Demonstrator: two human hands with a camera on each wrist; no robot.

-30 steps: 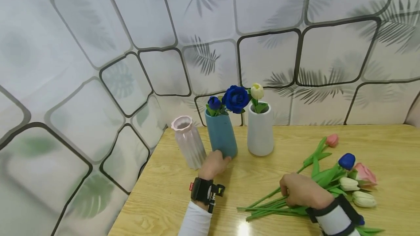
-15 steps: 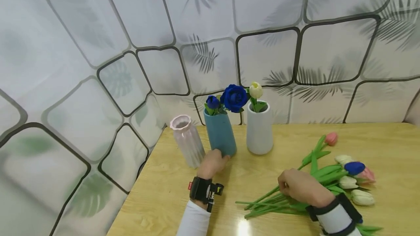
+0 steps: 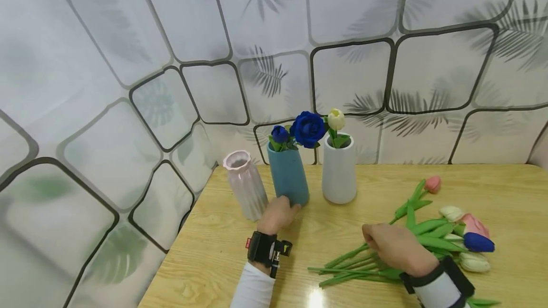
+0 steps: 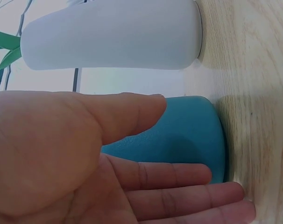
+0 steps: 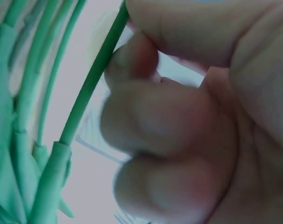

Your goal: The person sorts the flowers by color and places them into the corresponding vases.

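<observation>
Maybe for steadying, the spread left hand (image 3: pixel 277 215) is by the blue vase (image 3: pixel 288 175) near the table's back edge (image 3: pixel 394 165); the right hand (image 3: pixel 396 247) pinches one stem (image 5: pixel 91 79).

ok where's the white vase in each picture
Head: the white vase stands right of centre, next to the blue vase.
Left wrist: along the top, appearing sideways, above the blue vase.
Right wrist: cannot be made out.
Shared landmark, head and left wrist: the blue vase.
</observation>
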